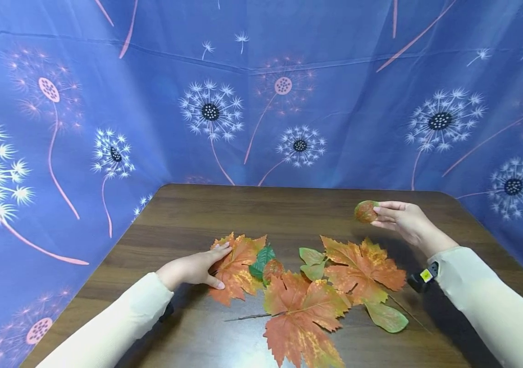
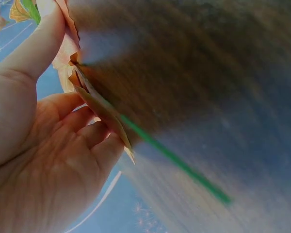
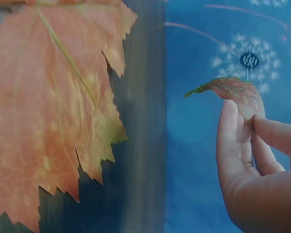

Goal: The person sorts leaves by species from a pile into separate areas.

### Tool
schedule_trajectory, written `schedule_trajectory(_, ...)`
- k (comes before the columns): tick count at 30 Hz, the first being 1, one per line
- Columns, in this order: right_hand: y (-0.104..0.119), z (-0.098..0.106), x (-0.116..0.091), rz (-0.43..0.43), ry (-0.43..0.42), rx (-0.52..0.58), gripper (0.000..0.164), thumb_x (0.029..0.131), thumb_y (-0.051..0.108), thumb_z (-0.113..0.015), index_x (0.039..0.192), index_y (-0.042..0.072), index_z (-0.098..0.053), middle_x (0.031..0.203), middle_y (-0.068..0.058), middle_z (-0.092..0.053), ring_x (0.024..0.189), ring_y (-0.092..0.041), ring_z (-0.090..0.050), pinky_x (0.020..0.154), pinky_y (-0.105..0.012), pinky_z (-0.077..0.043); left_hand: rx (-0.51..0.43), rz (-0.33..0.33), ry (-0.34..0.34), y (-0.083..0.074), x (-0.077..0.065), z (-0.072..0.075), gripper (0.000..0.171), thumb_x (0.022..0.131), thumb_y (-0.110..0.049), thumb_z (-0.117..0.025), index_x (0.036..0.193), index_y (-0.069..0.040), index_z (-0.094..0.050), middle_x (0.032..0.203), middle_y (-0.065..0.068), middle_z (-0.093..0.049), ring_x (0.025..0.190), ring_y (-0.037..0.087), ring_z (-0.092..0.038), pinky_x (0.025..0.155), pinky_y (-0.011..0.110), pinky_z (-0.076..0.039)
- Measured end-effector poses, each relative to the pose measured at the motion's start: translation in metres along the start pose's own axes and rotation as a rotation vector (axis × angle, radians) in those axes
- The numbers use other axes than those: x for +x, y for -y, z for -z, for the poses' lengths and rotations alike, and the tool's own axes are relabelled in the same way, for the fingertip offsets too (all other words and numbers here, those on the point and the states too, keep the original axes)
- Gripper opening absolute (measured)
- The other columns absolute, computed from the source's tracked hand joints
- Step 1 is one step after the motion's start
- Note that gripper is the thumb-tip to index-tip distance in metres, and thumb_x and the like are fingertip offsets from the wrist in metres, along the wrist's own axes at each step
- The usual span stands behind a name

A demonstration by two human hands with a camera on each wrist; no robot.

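My left hand (image 1: pixel 201 267) rests on an orange maple leaf (image 1: pixel 238 260) at the left of the group, fingers spread over its top. In the left wrist view the fingers (image 2: pixel 89 121) lie against this leaf, and its green stem (image 2: pixel 174 158) sticks out. Raised over the table's right side, my right hand (image 1: pixel 404 220) pinches a small oval leaf (image 1: pixel 365 211), reddish brown with a green edge. The right wrist view shows this small leaf (image 3: pixel 237 92) curling, its lower part between thumb and fingers. Below that hand lies another orange maple leaf (image 1: pixel 362 266).
A third maple leaf (image 1: pixel 302 317) lies front centre, its dark stem pointing left. Among them are a dark green leaf (image 1: pixel 261 260), a small reddish leaf (image 1: pixel 273 269), pale green leaves (image 1: pixel 313 258) and an oval green leaf (image 1: pixel 386 317). A blue dandelion-print cloth (image 1: pixel 252 128) hangs behind the wooden table (image 1: pixel 243 204).
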State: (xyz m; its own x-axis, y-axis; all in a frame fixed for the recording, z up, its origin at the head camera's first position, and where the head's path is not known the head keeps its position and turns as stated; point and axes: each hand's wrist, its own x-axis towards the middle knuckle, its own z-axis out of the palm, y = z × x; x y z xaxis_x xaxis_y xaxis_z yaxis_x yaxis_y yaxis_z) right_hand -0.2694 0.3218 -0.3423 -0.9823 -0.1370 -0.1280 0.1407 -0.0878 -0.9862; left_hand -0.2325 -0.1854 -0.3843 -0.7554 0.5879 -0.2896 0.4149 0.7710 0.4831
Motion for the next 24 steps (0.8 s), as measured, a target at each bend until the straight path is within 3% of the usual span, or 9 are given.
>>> schedule_trajectory(4, 0.003, 0.011, 0.008, -0.011, -0.018, 0.026, 0.022, 0.097, 0.002, -0.054, 0.09, 0.016, -0.07, 0.086, 0.003, -0.072, 0.078, -0.013, -0.066, 0.081, -0.03, -0.057, -0.006, -0.013, -0.005, -0.002, 0.002, 0.0, 0.095, 0.082, -0.027, -0.076, 0.154, -0.001, -0.021, 0.16, 0.023, -0.015, 0.147, 0.041, -0.016, 0.115, 0.056, -0.022)
schedule_trajectory(11, 0.004, 0.035, 0.025, -0.012, -0.046, 0.178, 0.024, 0.094, -0.002, -0.056, 0.084, 0.012, -0.073, 0.087, 0.002, -0.07, 0.079, -0.013, -0.068, 0.078, -0.028, -0.058, -0.011, -0.018, -0.007, 0.0, 0.002, -0.001, 0.095, 0.081, -0.028, -0.076, 0.154, -0.001, -0.021, 0.161, 0.02, -0.014, 0.148, 0.041, -0.012, 0.115, 0.057, -0.02)
schedule_trajectory(18, -0.003, 0.05, 0.043, -0.068, -0.088, 0.169, 0.021, 0.093, -0.003, -0.059, 0.086, 0.014, -0.069, 0.086, 0.003, -0.069, 0.079, -0.012, -0.066, 0.081, -0.028, -0.057, 0.002, -0.023, -0.014, 0.001, 0.0, -0.002, 0.095, 0.081, -0.029, -0.077, 0.153, 0.0, -0.022, 0.16, 0.023, -0.017, 0.147, 0.042, -0.016, 0.114, 0.057, -0.022)
schedule_trajectory(21, -0.005, 0.053, 0.048, -0.106, -0.123, 0.169, 0.015, 0.092, -0.002, -0.06, 0.096, 0.012, -0.063, 0.087, 0.003, -0.067, 0.081, -0.012, -0.067, 0.087, -0.029, -0.055, 0.005, -0.027, -0.015, 0.0, 0.001, -0.001, 0.095, 0.08, -0.029, -0.077, 0.153, 0.0, -0.022, 0.159, 0.023, -0.017, 0.146, 0.042, -0.016, 0.114, 0.057, -0.022)
schedule_trajectory(24, -0.007, 0.055, 0.052, -0.144, -0.138, 0.141, 0.031, 0.095, -0.007, -0.051, 0.122, 0.01, -0.052, 0.096, 0.005, -0.063, 0.084, -0.01, -0.066, 0.101, -0.032, -0.046, 0.008, -0.026, -0.012, 0.0, 0.001, -0.001, 0.096, 0.08, -0.029, -0.077, 0.153, 0.0, -0.022, 0.16, 0.022, -0.016, 0.147, 0.042, -0.015, 0.115, 0.057, -0.021)
